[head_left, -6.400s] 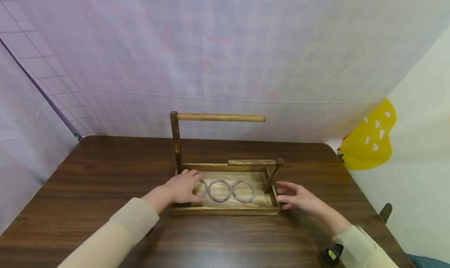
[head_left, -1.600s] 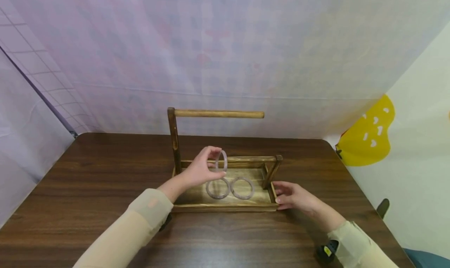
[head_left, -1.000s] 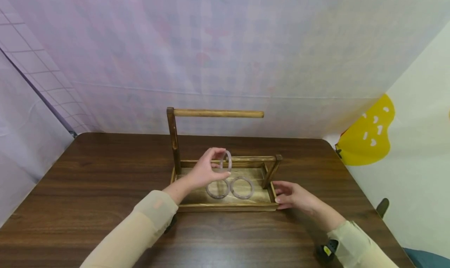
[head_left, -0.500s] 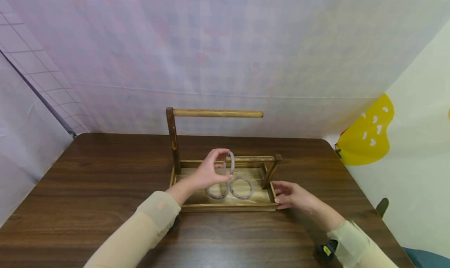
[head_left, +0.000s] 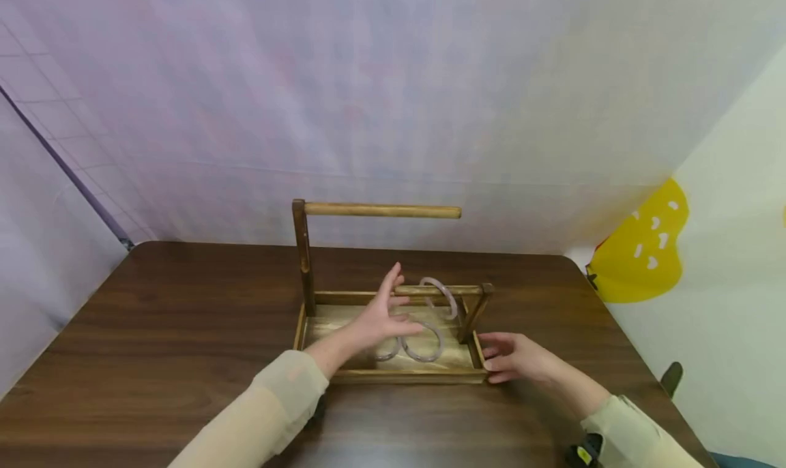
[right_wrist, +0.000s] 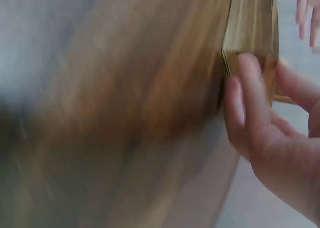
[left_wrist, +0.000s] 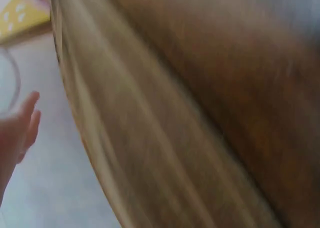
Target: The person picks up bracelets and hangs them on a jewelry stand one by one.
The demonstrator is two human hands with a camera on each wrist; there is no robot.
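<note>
A pale lilac translucent bangle point(head_left: 451, 304) hangs round the lower rod point(head_left: 467, 290) of a brown wooden bangle stand point(head_left: 405, 378), near that rod's post. My left hand point(head_left: 383, 318) is to its left by the rod's free end, fingers spread and holding nothing; the left wrist view shows the same bangle point(left_wrist: 15, 77) beyond the fingertips. Two more bangles lie flat in the stand's tray: the right one point(head_left: 439, 348) mostly visible, the other point(head_left: 389, 355) partly behind my left hand. My right hand point(head_left: 518, 359) grips the tray's right end, thumb at the rim and fingers point(right_wrist: 255, 87) against the outer side.
A longer upper rod point(head_left: 381, 210) extends from the tall left post point(head_left: 303, 256), bare along its length. The stand rests on a dark wooden table point(head_left: 184, 331). Behind the table hangs a pale checked cloth point(head_left: 368, 113), with a yellow spotted decoration point(head_left: 645, 250) at the right.
My left hand picked the left bangle out of the tray, carried it rightward onto the lower rod and let go, its fingers now spread. My right hand stays at the tray's right end.
</note>
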